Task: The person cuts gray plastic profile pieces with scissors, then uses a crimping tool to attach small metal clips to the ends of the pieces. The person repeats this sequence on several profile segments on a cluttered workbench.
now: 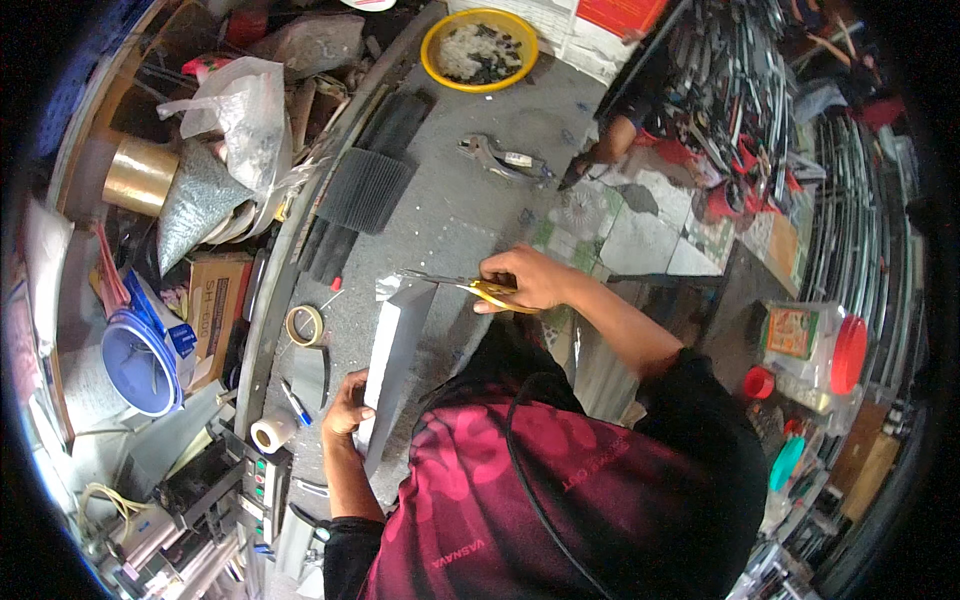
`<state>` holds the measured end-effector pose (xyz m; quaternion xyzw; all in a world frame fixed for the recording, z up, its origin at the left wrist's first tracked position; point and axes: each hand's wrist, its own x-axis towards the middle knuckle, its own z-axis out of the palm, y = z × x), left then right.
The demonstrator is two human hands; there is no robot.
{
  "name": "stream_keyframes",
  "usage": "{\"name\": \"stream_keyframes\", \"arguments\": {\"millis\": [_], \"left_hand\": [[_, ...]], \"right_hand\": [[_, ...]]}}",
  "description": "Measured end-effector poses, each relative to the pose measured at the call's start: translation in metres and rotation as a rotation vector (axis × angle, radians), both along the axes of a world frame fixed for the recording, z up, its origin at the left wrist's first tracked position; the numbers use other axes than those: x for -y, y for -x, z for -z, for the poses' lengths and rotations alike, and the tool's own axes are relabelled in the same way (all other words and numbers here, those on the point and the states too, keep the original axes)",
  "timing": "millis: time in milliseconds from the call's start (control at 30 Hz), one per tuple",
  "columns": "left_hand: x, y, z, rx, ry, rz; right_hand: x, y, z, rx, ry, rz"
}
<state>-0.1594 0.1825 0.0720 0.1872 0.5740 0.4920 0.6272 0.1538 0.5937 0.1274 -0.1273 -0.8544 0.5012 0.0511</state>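
Observation:
My left hand (pixel 347 404) grips the near part of a long, narrow white box-shaped piece (pixel 392 352), its thumb on the top face. The piece stands tilted over the grey worktop (pixel 455 200). In my right hand (pixel 527 277) is a pair of scissors (pixel 492 293) with yellow handles. Their blades point left and lie across the far end of the piece, where a bit of clear, shiny film (pixel 388 287) sticks out. Whether the blades are parted is too small to tell.
Left of the piece lie a tape roll (pixel 304 326), a blue-and-white pen (pixel 296 402) and a white roll (pixel 273 433). Farther off are black ribbed strips (pixel 366 190), pliers (pixel 505 160) and a yellow basin (pixel 430 70). Another person's hand (pixel 612 142) shows at the far right.

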Motion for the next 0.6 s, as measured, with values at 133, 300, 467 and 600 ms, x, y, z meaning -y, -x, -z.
{"name": "stream_keyframes", "arguments": {"millis": [133,300,467,600], "left_hand": [[0.023,0.006,0.017,-0.066,-0.034,0.01],[0.035,0.008,0.024,0.057,-0.043,-0.04],[-0.011,-0.008,-0.034,-0.078,-0.088,0.01],[-0.074,-0.034,-0.083,-0.884,-0.051,0.265]], "right_hand": [[0.004,0.002,-0.006,-0.049,0.077,-0.016],[0.005,0.002,0.009,-0.025,0.215,0.01],[-0.003,0.004,0.042,0.043,-0.118,0.314],[-0.018,0.026,0.07,0.233,-0.252,0.511]]}}
